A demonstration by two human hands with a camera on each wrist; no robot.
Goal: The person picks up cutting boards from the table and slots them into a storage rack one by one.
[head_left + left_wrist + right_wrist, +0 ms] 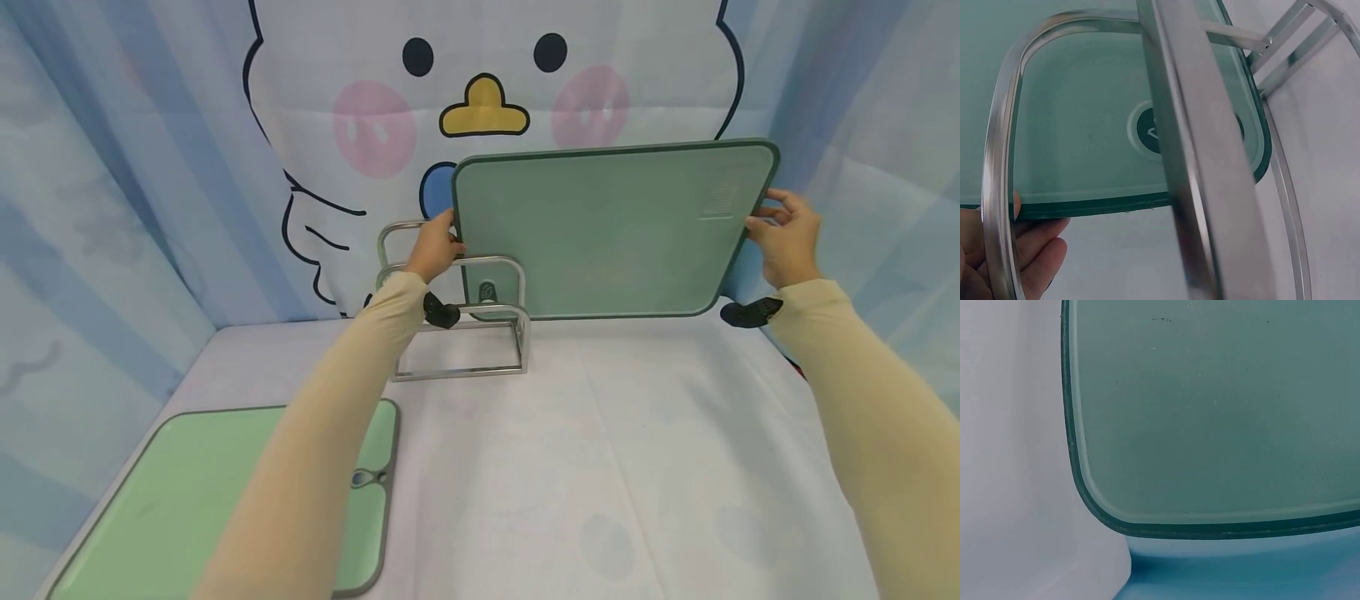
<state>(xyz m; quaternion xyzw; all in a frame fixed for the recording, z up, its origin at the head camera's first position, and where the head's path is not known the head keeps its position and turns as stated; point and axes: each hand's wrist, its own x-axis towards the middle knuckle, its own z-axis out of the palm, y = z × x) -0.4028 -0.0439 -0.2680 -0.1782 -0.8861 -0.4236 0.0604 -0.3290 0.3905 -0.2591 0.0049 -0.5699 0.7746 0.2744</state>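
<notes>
Cream sleeves (862, 408) reach forward over a white-covered counter (585, 467), a black piece (441, 311) showing at each cuff. Between them, a dark-rimmed green board (600, 233) stands on its long side at the far end of the counter, its top edge rising slightly to the right. On its left edge, the left hand (435, 246) pinches the rim between thumb and fingers; on the right edge, the right hand (791, 237) does likewise. The board's left end sits between the hoops of a metal rack (457, 374), two hoops crossing in front of it; whether its lower edge touches the rack cannot be told. Nearer, at left, a pale green board (225, 475) lies flat, partly hidden by the left sleeve. Behind hangs a blue-and-white curtain (112, 167) printed with a cartoon character.
</notes>
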